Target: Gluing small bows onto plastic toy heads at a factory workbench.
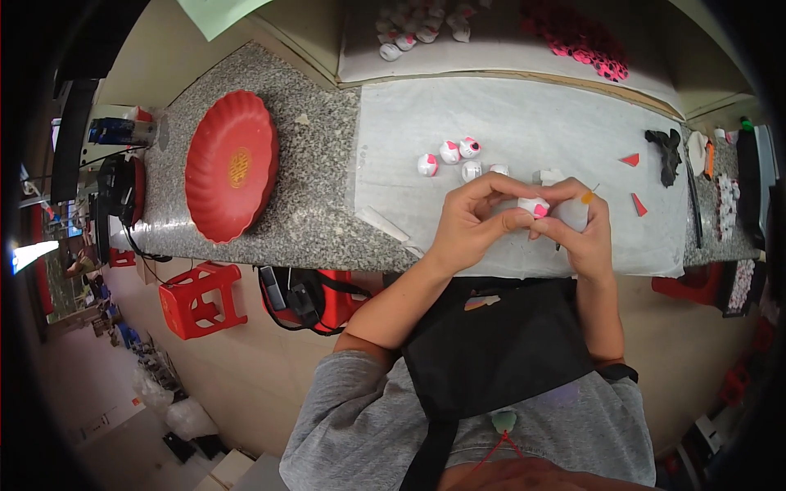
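My left hand (483, 219) pinches a small white ball (530, 204) with a pink patch, between thumb and fingers. Closed around the ball's other side is my right hand (591, 237). Tucked in that hand is a small translucent bottle (573, 215) with an orange tip and a thin needle. Just beyond my hands, several similar white balls (428, 164) lie on white paper (393, 123). One ball (469, 147) has a black mark on its pink patch. A small whitish block (548, 176) sits behind my fingers, partly hidden.
A red scalloped bowl (232, 168) stands left on the speckled counter (315, 164). Red scraps (630, 159) and crumpled black material (665, 155) lie right. The back shelf (491, 61) carries white balls and pink-black pieces (594, 59). Red stools (201, 301) stand below.
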Demonstrator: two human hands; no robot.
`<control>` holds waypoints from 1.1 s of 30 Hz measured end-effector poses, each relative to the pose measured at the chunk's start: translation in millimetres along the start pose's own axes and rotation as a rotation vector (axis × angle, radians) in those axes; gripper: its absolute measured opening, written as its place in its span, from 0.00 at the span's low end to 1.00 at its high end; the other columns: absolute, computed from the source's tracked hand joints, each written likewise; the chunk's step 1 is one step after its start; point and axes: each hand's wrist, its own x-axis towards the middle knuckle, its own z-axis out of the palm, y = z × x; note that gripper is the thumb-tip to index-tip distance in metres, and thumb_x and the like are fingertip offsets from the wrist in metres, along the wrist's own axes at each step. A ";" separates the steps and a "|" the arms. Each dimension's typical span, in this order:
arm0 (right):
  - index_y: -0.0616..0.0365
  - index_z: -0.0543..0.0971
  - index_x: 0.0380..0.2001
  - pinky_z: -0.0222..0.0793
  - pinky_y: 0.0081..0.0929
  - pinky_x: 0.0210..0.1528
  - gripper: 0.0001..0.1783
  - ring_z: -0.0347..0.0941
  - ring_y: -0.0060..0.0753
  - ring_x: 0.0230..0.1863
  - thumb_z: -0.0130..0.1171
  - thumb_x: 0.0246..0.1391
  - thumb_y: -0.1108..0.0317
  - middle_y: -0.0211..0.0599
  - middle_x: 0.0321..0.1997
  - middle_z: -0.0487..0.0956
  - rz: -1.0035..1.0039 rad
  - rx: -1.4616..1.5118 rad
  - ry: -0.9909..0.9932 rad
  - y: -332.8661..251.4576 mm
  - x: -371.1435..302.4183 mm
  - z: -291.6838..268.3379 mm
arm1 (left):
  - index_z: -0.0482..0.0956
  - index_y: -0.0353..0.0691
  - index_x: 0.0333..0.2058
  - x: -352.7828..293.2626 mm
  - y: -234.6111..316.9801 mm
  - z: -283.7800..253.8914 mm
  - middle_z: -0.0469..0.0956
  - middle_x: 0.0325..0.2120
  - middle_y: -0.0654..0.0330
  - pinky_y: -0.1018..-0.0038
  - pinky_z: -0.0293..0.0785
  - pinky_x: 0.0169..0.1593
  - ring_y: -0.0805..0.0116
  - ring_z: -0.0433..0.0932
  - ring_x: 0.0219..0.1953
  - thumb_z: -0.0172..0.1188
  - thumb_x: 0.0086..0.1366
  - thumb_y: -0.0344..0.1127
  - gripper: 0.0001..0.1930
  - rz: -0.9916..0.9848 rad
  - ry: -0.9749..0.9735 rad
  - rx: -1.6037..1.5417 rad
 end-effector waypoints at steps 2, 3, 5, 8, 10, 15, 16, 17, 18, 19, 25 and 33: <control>0.66 0.69 0.29 0.64 0.18 0.21 0.12 0.68 0.25 0.20 0.54 0.36 0.79 0.39 0.23 0.71 -0.009 0.025 0.031 0.0 -0.8 3.5 | 0.68 0.30 0.33 -0.8 4.6 1.2 0.70 0.30 0.56 0.78 0.68 0.36 0.71 0.69 0.34 0.53 0.49 0.23 0.10 -0.039 0.008 -0.023; 0.66 0.69 0.29 0.64 0.18 0.21 0.12 0.68 0.25 0.20 0.54 0.36 0.79 0.39 0.23 0.71 -0.018 0.028 0.025 2.0 -0.4 4.0 | 0.68 0.31 0.32 -0.6 6.5 1.8 0.70 0.30 0.55 0.78 0.68 0.36 0.71 0.70 0.35 0.54 0.49 0.24 0.10 -0.085 0.016 -0.055; 0.67 0.68 0.32 0.63 0.17 0.21 0.14 0.68 0.24 0.20 0.54 0.36 0.78 0.38 0.23 0.71 -0.017 0.071 0.058 5.5 2.1 3.8 | 0.68 0.32 0.32 4.4 15.0 6.0 0.71 0.30 0.56 0.78 0.67 0.37 0.72 0.69 0.35 0.54 0.49 0.25 0.10 -0.128 0.044 -0.039; 0.66 0.69 0.34 0.62 0.14 0.22 0.15 0.64 0.19 0.20 0.54 0.38 0.77 0.33 0.22 0.70 -0.005 -0.008 0.127 0.5 9.7 7.0 | 0.70 0.33 0.31 18.5 21.2 -3.0 0.71 0.30 0.58 0.79 0.66 0.37 0.73 0.69 0.35 0.55 0.48 0.26 0.10 -0.070 0.034 0.271; 0.65 0.68 0.36 0.61 0.13 0.22 0.16 0.62 0.18 0.20 0.53 0.38 0.78 0.32 0.22 0.70 -0.035 -0.031 0.167 -5.7 13.2 7.2 | 0.73 0.37 0.29 36.7 34.1 -13.5 0.71 0.28 0.61 0.79 0.63 0.36 0.72 0.68 0.33 0.58 0.44 0.30 0.10 0.118 -0.025 0.889; 0.64 0.65 0.41 0.56 0.11 0.21 0.21 0.59 0.15 0.18 0.50 0.38 0.78 0.32 0.22 0.69 0.000 -0.107 0.211 -7.0 7.8 -12.6 | 0.74 0.41 0.28 61.3 30.2 -36.6 0.71 0.29 0.60 0.76 0.62 0.38 0.65 0.65 0.37 0.58 0.44 0.31 0.10 -0.060 -0.224 1.389; 0.64 0.65 0.41 0.56 0.11 0.21 0.21 0.59 0.15 0.18 0.50 0.38 0.78 0.32 0.22 0.69 -0.004 -0.105 0.213 -5.1 6.3 -16.6 | 0.73 0.41 0.29 65.9 30.5 -42.3 0.71 0.29 0.59 0.75 0.62 0.39 0.64 0.66 0.37 0.57 0.44 0.31 0.09 0.050 -0.195 1.369; 0.64 0.64 0.42 0.55 0.11 0.20 0.22 0.59 0.14 0.18 0.49 0.37 0.78 0.32 0.24 0.69 0.015 -0.116 0.220 -4.6 3.8 -18.6 | 0.73 0.41 0.29 70.4 32.7 -49.9 0.70 0.30 0.58 0.74 0.62 0.39 0.63 0.66 0.38 0.56 0.45 0.31 0.09 0.160 -0.167 1.345; 0.63 0.62 0.42 0.55 0.10 0.20 0.23 0.58 0.14 0.18 0.49 0.37 0.79 0.32 0.25 0.68 0.035 -0.127 0.227 -4.4 2.9 -20.1 | 0.73 0.41 0.30 81.0 36.2 -63.9 0.70 0.31 0.58 0.71 0.63 0.41 0.60 0.67 0.38 0.54 0.46 0.28 0.09 0.274 -0.087 1.420; 0.63 0.62 0.42 0.55 0.10 0.20 0.23 0.58 0.14 0.18 0.49 0.37 0.79 0.32 0.25 0.68 0.038 -0.126 0.230 -4.6 1.4 -19.5 | 0.73 0.41 0.30 91.8 43.2 -79.0 0.70 0.31 0.57 0.71 0.63 0.40 0.59 0.67 0.36 0.53 0.46 0.27 0.09 0.366 -0.027 1.540; 0.61 0.57 0.41 0.56 0.10 0.17 0.22 0.58 0.17 0.20 0.45 0.37 0.78 0.37 0.37 0.61 -0.102 0.088 0.245 -0.2 -6.6 -26.5 | 0.72 0.39 0.30 108.7 55.0 -124.8 0.70 0.29 0.56 0.73 0.67 0.35 0.61 0.71 0.30 0.51 0.47 0.24 0.09 0.279 0.110 1.750; 0.65 0.61 0.39 0.67 0.20 0.24 0.18 0.65 0.29 0.32 0.46 0.41 0.74 0.40 0.39 0.60 -0.097 -0.087 0.174 -18.6 -2.8 -14.8 | 0.69 0.35 0.35 50.2 57.3 -41.9 0.70 0.30 0.57 0.76 0.70 0.34 0.68 0.72 0.30 0.49 0.53 0.28 0.10 -0.012 0.244 0.472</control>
